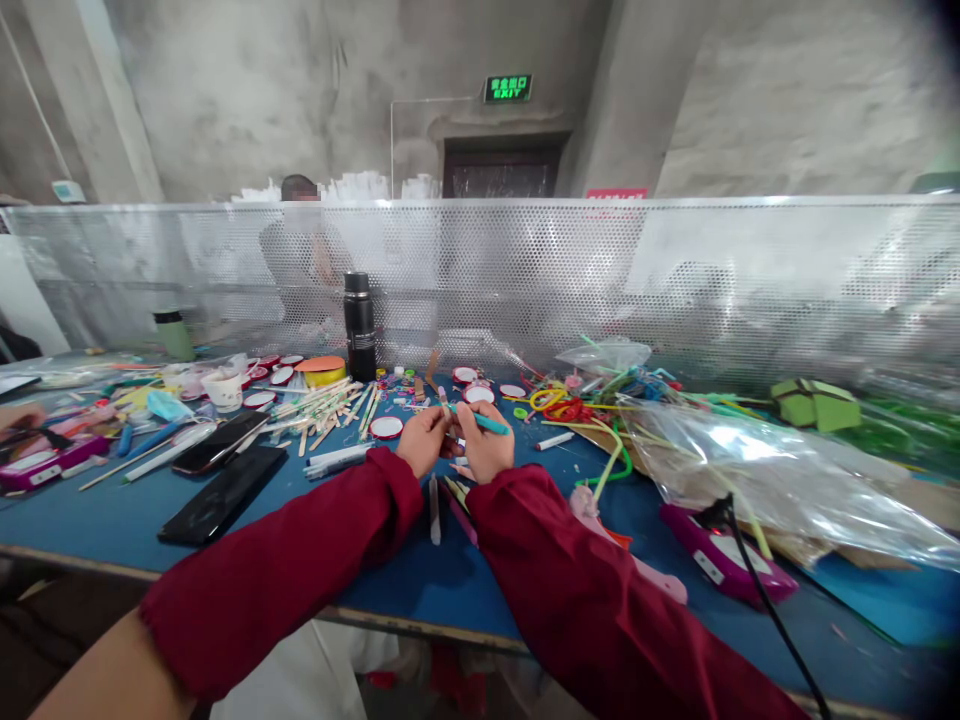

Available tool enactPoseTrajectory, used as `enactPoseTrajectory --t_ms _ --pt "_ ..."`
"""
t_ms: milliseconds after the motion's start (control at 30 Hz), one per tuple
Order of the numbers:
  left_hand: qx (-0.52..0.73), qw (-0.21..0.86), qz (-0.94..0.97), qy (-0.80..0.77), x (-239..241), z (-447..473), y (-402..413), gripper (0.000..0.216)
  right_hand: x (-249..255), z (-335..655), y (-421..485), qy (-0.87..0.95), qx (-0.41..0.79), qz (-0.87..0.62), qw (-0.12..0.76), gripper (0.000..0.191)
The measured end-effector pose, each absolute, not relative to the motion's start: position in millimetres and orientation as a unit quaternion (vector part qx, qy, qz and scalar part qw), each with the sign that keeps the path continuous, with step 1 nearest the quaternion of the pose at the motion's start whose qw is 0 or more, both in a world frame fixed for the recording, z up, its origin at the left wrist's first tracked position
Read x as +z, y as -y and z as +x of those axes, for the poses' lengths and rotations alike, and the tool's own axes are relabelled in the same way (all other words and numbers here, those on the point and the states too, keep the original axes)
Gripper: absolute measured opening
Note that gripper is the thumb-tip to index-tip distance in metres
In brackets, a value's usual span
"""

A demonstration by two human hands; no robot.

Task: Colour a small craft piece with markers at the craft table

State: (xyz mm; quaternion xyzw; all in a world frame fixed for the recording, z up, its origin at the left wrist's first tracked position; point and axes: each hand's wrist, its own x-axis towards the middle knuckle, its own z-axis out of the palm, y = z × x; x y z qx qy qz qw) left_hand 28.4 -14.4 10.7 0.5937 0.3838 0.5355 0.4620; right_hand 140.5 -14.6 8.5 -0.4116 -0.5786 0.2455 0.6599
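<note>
Both my arms wear dark red sleeves and meet over the blue table point(90, 515). My right hand point(486, 447) grips a teal pen point(484, 421) that points left toward my left hand. My left hand point(422, 438) pinches a small thin stick-like piece point(444, 398) beside the pen tip; what it is I cannot make out. Just beneath the hands lie a white stick point(434, 508) and a few thin coloured sticks point(457, 497). A round red-rimmed lid point(386, 427) rests left of my left hand.
A black bottle point(360, 326) stands behind a pile of wooden sticks point(330, 405). Two dark phones point(221, 470) lie at the left. Clear plastic bags point(772, 470), pipe cleaners point(570, 405) and a purple device point(724, 565) with a black cable crowd the right. A perforated metal screen point(675, 270) backs the table; a person sits behind it.
</note>
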Motion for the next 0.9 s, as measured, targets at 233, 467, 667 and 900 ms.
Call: enactPoseTrajectory --t_ms 233,467,667,900 --pt "0.536 0.467 0.589 -0.385 10.7 28.4 14.4 0.022 9.1 141.0 16.4 0.592 0.237 -0.420 0.646 0.036" --pt "0.538 0.477 0.578 -0.386 11.7 29.1 14.9 0.019 8.4 140.9 16.2 0.588 0.240 -0.431 0.641 0.036" --pt "0.539 0.473 0.583 -0.381 13.5 29.1 17.8 0.019 6.3 141.0 14.7 0.576 0.256 -0.423 0.651 0.036" --pt "0.536 0.463 0.586 -0.394 13.6 29.0 18.0 0.020 5.9 142.3 14.8 0.594 0.238 -0.425 0.640 0.036"
